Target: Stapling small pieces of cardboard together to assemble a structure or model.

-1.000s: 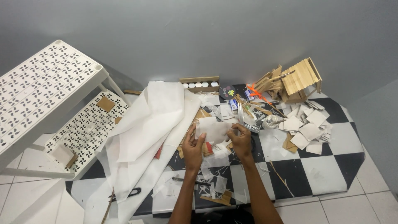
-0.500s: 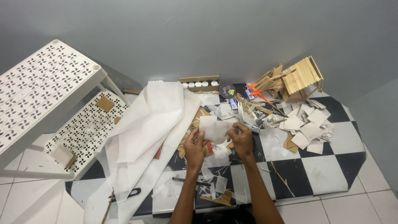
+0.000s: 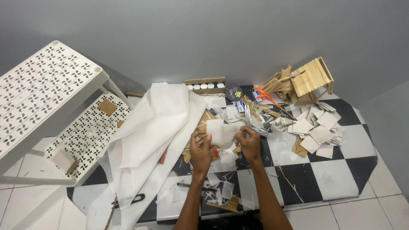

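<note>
We hold a small white paper sheet (image 3: pixel 222 131) between both hands, just above the middle of the checkered mat (image 3: pixel 328 179) that covers the floor. Our left hand (image 3: pixel 200 150) pinches the sheet's left edge, its grip closed on the paper with thumb and fingers. Our right hand (image 3: pixel 249 143) has its grip closed too, on the sheet's right edge, and a pair of scissors (image 3: pixel 253 122) sticks up from that same hand, blades pointing far.

Under and near the hands lie white scraps and thin wooden slivers, scattered over the mat. A black pen (image 3: pixel 189 185) lies near our left forearm. To the left, a large white paper (image 3: pixel 157 127) sprawls across the mat and onto the tiles, and a second pair of black-handled scissors (image 3: pixel 130 199) rests on its near end.

To the right sits a pile of white square cutouts (image 3: pixel 317 130). Far right stands a small house of wooden sticks (image 3: pixel 309 81). A wooden tray of small white pots (image 3: pixel 205 84) stands at the far wall. A white perforated plastic rack (image 3: pixel 38 93) stands at the far left.
</note>
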